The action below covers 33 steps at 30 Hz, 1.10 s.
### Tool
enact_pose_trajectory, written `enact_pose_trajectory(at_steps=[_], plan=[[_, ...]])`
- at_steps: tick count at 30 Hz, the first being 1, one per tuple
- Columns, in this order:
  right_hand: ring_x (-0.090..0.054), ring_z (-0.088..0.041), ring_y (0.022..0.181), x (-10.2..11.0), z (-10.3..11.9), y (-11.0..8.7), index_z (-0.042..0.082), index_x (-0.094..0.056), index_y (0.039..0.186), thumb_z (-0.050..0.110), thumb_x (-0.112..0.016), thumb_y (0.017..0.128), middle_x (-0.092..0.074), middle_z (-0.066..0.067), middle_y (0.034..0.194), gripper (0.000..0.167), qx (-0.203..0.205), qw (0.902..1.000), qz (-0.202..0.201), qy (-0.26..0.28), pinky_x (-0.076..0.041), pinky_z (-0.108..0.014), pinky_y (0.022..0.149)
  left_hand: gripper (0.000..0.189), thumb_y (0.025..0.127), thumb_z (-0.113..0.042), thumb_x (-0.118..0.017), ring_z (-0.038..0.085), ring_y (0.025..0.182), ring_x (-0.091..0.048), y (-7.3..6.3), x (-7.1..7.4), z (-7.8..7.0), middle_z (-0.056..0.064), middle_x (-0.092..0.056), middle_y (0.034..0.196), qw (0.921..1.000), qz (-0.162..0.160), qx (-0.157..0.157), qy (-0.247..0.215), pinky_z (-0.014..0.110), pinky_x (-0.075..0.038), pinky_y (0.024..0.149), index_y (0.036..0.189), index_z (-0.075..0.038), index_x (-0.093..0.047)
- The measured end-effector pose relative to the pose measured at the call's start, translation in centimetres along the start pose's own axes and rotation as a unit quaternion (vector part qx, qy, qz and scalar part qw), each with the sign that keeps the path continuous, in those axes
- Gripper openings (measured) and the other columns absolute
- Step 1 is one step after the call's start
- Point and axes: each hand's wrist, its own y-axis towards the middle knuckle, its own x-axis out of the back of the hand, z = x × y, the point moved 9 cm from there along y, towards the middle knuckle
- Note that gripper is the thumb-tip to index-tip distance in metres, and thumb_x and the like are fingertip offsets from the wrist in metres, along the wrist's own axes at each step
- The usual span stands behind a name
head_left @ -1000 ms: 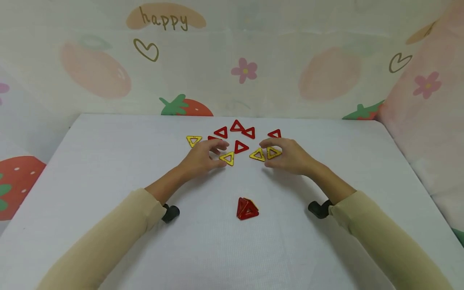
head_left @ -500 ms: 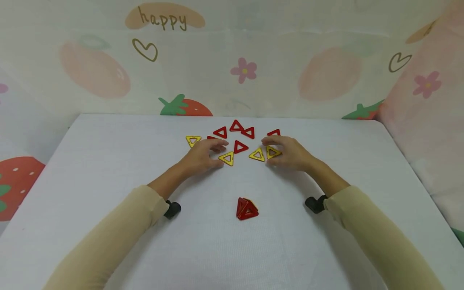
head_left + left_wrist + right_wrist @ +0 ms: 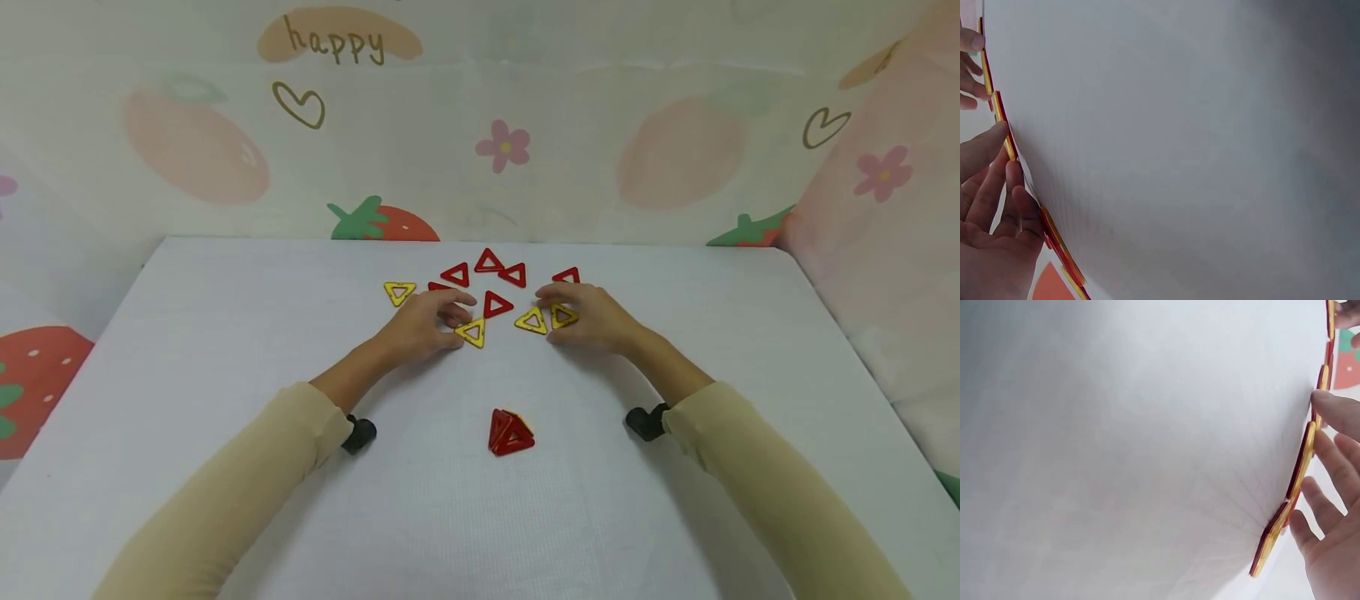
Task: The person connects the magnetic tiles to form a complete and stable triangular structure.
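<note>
My left hand (image 3: pixel 422 325) pinches a yellow triangle tile (image 3: pixel 471 332) at its left corner; in the left wrist view the tile (image 3: pixel 1002 122) shows edge-on between thumb (image 3: pixel 988 147) and fingers. My right hand (image 3: pixel 596 317) curves loosely around another yellow triangle tile (image 3: pixel 564 316), thumb close to its near edge and index finger reaching beyond it. Edge-on in the right wrist view, that tile (image 3: pixel 1302 461) lies beside the fingertips. Between the hands are a red triangle tile (image 3: pixel 497 305) and a further yellow tile (image 3: pixel 530 320).
Several red triangle tiles (image 3: pixel 488 262) lie farther back, with one more yellow tile (image 3: pixel 400 292) at left. A small red pyramid of tiles (image 3: pixel 512 432) stands nearer me on the white tabletop (image 3: pixel 420 517). A printed cloth (image 3: pixel 450 167) rises behind.
The yellow tile at my left hand has shifted slightly toward me. My right hand's fingertips have drawn a little to the left; the other tiles and the pyramid keep their places.
</note>
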Motion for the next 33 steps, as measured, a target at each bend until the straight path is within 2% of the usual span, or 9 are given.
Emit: enact_pose_trajectory(at_steps=[11,21,33], plan=[[-0.046,-0.026,0.134,-0.6,0.7,-0.2,0.007,-0.056,0.136,0.004,-0.076,0.086,-0.068,-0.006,0.126,0.054,0.012,0.9999,0.008,0.002,-0.034,-0.049,0.112,0.05,0.086,-0.001,-0.076,0.021,0.099,-0.064,-0.2,-0.3,-0.4,0.007,-0.072,0.112,1.0,0.005,-0.002,-0.004,0.032,-0.053,0.091,0.132,-0.007,-0.06],[-0.051,-0.025,0.129,-1.0,1.7,-0.7,0.006,-0.058,0.135,0.005,-0.078,0.085,-0.068,-0.006,0.125,0.054,0.021,0.9995,0.016,0.018,-0.045,-0.045,0.103,0.048,0.085,0.001,-0.076,0.021,0.098,-0.065,-0.1,-0.4,-0.5,0.007,-0.072,0.111,0.9999,0.005,-0.011,-0.002,0.033,-0.053,0.09,0.131,-0.006,-0.06],[-0.051,-0.026,0.131,-1.8,2.4,-0.8,0.008,-0.058,0.135,0.006,-0.078,0.084,-0.068,-0.005,0.127,0.054,0.024,0.9992,0.031,0.005,-0.039,-0.051,0.109,0.049,0.087,-0.002,-0.075,0.021,0.1,-0.065,-0.3,-0.9,-0.7,0.006,-0.072,0.112,0.9998,0.019,-0.005,-0.006,0.033,-0.054,0.09,0.133,-0.008,-0.059]])
